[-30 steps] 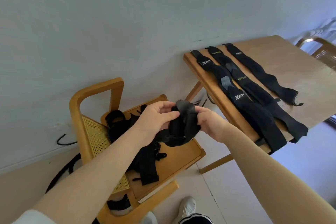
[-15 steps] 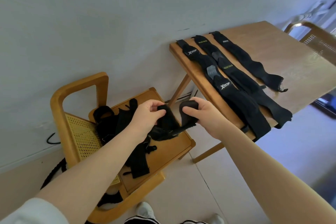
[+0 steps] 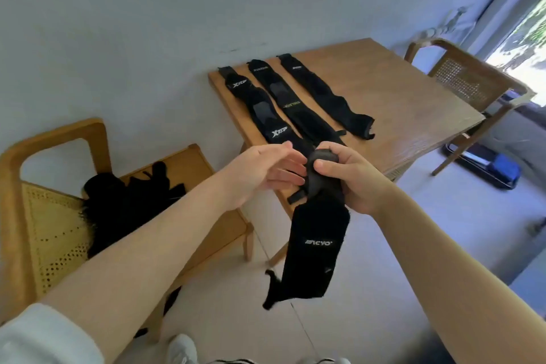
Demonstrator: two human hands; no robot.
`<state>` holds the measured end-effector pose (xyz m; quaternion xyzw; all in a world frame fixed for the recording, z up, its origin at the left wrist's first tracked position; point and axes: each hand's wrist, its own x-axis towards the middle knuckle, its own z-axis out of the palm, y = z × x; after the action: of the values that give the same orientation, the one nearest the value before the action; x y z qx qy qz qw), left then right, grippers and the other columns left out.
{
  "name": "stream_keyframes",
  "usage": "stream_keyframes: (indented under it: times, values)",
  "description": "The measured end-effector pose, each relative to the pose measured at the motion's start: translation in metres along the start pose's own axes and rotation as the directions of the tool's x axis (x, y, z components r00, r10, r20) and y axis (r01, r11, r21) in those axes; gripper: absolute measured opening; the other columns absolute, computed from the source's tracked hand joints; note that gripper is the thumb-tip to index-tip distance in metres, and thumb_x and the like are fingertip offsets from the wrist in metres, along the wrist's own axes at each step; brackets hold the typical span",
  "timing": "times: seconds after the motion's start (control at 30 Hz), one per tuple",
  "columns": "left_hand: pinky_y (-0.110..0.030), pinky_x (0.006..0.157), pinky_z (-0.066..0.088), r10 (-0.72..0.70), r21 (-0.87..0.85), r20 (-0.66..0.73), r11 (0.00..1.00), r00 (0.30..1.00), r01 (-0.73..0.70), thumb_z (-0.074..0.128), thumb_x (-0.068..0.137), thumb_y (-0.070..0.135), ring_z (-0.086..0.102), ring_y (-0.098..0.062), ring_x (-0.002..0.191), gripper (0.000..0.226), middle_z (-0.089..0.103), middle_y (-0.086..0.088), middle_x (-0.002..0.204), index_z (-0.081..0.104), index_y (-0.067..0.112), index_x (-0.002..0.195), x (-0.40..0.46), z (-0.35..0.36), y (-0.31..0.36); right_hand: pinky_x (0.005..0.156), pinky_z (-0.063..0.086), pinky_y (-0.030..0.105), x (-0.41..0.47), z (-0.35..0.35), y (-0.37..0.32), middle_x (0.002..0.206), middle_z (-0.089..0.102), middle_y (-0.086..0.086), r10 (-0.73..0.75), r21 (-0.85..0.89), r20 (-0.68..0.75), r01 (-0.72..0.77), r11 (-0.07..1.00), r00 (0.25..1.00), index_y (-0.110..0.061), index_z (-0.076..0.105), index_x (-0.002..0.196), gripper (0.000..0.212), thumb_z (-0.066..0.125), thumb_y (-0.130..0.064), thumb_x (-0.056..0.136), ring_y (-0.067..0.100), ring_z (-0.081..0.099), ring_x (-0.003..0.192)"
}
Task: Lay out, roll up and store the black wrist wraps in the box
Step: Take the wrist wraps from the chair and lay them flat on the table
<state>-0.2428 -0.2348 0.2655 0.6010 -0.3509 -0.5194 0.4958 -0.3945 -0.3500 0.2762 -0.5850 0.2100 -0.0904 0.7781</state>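
Since 0.5 s ago, both hands have shifted from over the chair seat toward the near corner of the table, and the bunched wrap has come partly unrolled, its free end now hanging down.

Right hand: fingers and thumb curled round the upper, still-bunched part of the held wrist wrap, grasping it firmly. Lower length of the wrap dangles below the hand, over the floor, white lettering on its face, a frayed tab at the bottom end.

Left hand: fingers straight and relaxed, tips touching or just beside the bunched top of the wrap; not gripping anything.

Wooden table against the pale wall. 3 wrist wraps lie flat on it, side by side, running from the wall edge toward the person:
- left wrap, white logo twice, near end hidden behind the hands
- middle wrap, yellowish lettering
- right wrap, shorter-looking, wavy edges, frayed near end, apart from the others

Near chair, wood frame with cane back, stands left of the table. Pile of black straps heaped on its seat; count cannot be told.

Second cane-back chair at the table's far right side. White sleeve at the left forearm. White shoe at bottom edge.
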Motion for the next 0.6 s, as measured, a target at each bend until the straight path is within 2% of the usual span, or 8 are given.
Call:
stream_keyframes:
  times: [0.03,0.13,0.23,0.3,0.37,0.47,0.53,0.6]
  values:
    - [-0.031,0.084,0.054,0.070,0.024,-0.019,0.997,0.997,-0.070,0.036,0.101,0.033,0.067,-0.019,0.093,0.031,0.070,-0.008,0.100,0.062,0.015,0.105,0.004,0.024,0.011,0.061,0.053,0.023,-0.009,-0.016,-0.003,0.073,0.064,-0.001,-0.013,-0.016,-0.022,0.013,1.000,1.000,-0.014,0.058,0.084,0.008,0.060,-0.015,0.077,0.011,0.063,0.069]
    - [-0.022,0.072,0.056,0.272,0.322,-0.064,0.916,0.960,-0.238,0.053,0.093,0.032,0.067,-0.011,0.082,0.012,0.067,-0.002,0.090,0.053,0.024,0.101,0.017,0.086,0.024,0.068,0.056,0.028,-0.033,-0.058,-0.017,0.089,0.063,0.007,-0.060,-0.078,-0.100,0.052,0.996,0.993,-0.014,0.061,0.093,0.015,0.069,-0.017,0.080,0.018,0.065,0.081]
    - [-0.022,0.071,0.057,0.334,0.404,-0.048,0.869,0.941,-0.288,0.066,0.085,0.026,0.067,-0.007,0.075,0.026,0.067,0.002,0.086,0.051,0.023,0.106,0.035,0.128,0.026,0.067,0.055,0.025,-0.055,-0.092,-0.031,0.080,0.066,0.000,-0.128,-0.231,-0.173,0.086,0.969,0.977,-0.016,0.064,0.087,0.008,0.061,-0.010,0.085,0.013,0.066,0.075]
    - [-0.019,0.071,0.055,0.352,0.402,-0.058,0.865,0.934,-0.301,0.067,0.085,0.020,0.067,-0.005,0.071,0.025,0.069,0.001,0.085,0.054,0.020,0.107,0.051,0.147,0.032,0.072,0.053,0.027,-0.063,-0.111,-0.040,0.077,0.066,-0.003,-0.202,-0.419,-0.195,0.104,0.902,0.960,-0.019,0.066,0.085,0.011,0.063,-0.010,0.087,0.013,0.065,0.076]
    - [-0.021,0.073,0.056,0.345,0.361,-0.065,0.883,0.936,-0.300,0.066,0.086,0.016,0.069,-0.008,0.073,0.021,0.070,-0.002,0.087,0.058,0.017,0.106,0.071,0.162,0.039,0.075,0.051,0.028,-0.067,-0.128,-0.051,0.078,0.066,-0.005,-0.282,-0.535,-0.210,0.132,0.835,0.936,-0.021,0.067,0.085,0.011,0.065,-0.011,0.085,0.012,0.063,0.078]
    - [-0.024,0.071,0.057,0.350,0.335,-0.088,0.892,0.933,-0.303,0.063,0.088,0.018,0.068,-0.010,0.073,0.017,0.069,0.001,0.088,0.060,0.018,0.105,0.105,0.182,0.050,0.086,0.052,0.030,-0.063,-0.158,-0.060,0.097,0.066,-0.003,-0.373,-0.630,-0.264,0.134,0.765,0.889,-0.019,0.062,0.104,0.020,0.067,-0.014,0.085,0.013,0.062,0.093]
    - [-0.023,0.069,0.057,0.357,0.303,-0.113,0.901,0.927,-0.310,0.063,0.089,0.021,0.067,-0.009,0.072,0.016,0.069,0.003,0.087,0.060,0.021,0.105,0.130,0.190,0.058,0.090,0.052,0.030,-0.057,-0.182,-0.060,0.110,0.064,-0.002,-0.373,-0.612,-0.295,0.126,0.781,0.880,-0.020,0.055,0.118,0.036,0.067,-0.021,0.085,0.014,0.062,0.102]
    - [-0.019,0.067,0.055,0.355,0.258,-0.128,0.914,0.926,-0.314,0.064,0.088,0.020,0.066,-0.005,0.069,0.014,0.069,0.005,0.084,0.059,0.026,0.101,0.158,0.191,0.065,0.089,0.053,0.029,-0.051,-0.210,-0.059,0.114,0.065,-0.002,-0.279,-0.486,-0.284,0.113,0.867,0.917,-0.022,0.052,0.122,0.037,0.063,-0.023,0.086,0.013,0.064,0.103]
